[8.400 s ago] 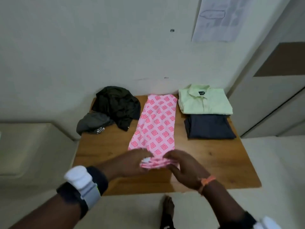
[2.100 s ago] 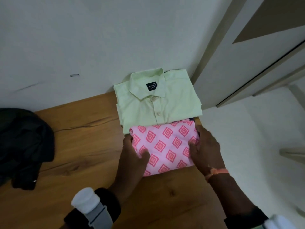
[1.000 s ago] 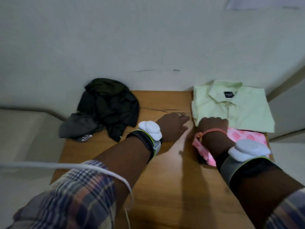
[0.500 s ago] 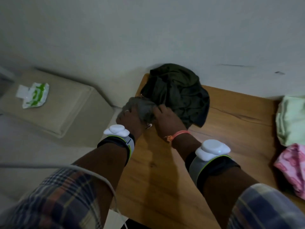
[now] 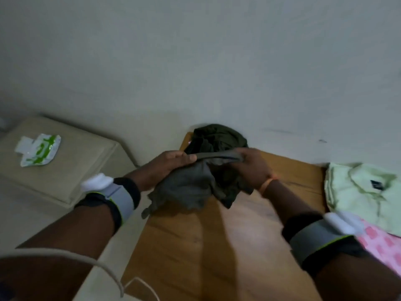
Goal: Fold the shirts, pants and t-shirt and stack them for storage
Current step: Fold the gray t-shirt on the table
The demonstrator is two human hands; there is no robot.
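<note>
A crumpled grey garment (image 5: 186,190) hangs above the wooden table (image 5: 217,246) at its far left corner. My left hand (image 5: 167,168) grips its top edge on the left, and my right hand (image 5: 251,168) grips the same edge on the right, stretching a band between them. Behind it lies a dark green crumpled garment (image 5: 219,137) against the wall. At the right edge sits a folded light green shirt (image 5: 358,187), with the folded pink patterned cloth (image 5: 382,244) in front of it.
A beige cushion (image 5: 56,161) lies left of the table, with a white and green packet (image 5: 39,152) on it. A white wall runs behind the table. A thin white cable (image 5: 138,283) crosses the lower left.
Both hands have lifted the grey garment off the table corner and pulled its edge apart between them. The view has shifted slightly right.
</note>
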